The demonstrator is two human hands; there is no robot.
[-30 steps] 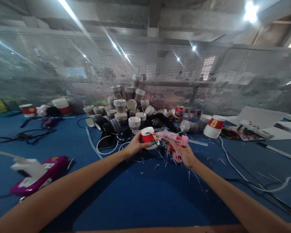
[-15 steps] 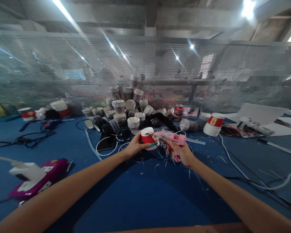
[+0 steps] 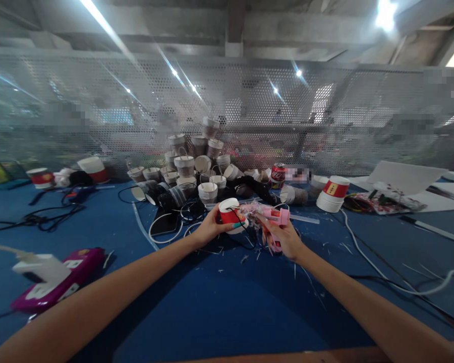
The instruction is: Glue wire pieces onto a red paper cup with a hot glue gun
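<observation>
My left hand (image 3: 209,230) is closed round a small red and white paper cup (image 3: 229,211), held upside down just above the blue table (image 3: 227,302). My right hand (image 3: 285,241) grips a pink glue gun (image 3: 275,217) whose nozzle points left at the cup's side. A thin black wire loops over the cup near my fingertips. Pale pink fluffy material sits between the cup and the gun.
A heap of grey-wrapped cups with handles (image 3: 196,166) is piled behind against a perforated metal screen (image 3: 249,111). A stack of red and white cups (image 3: 331,194) and a red can (image 3: 278,175) stand right. Cables (image 3: 34,219) and a magenta power strip (image 3: 56,280) lie left.
Both hands stay together with the cup and glue gun; they sit slightly higher in view than one second ago. Nothing was let go.
</observation>
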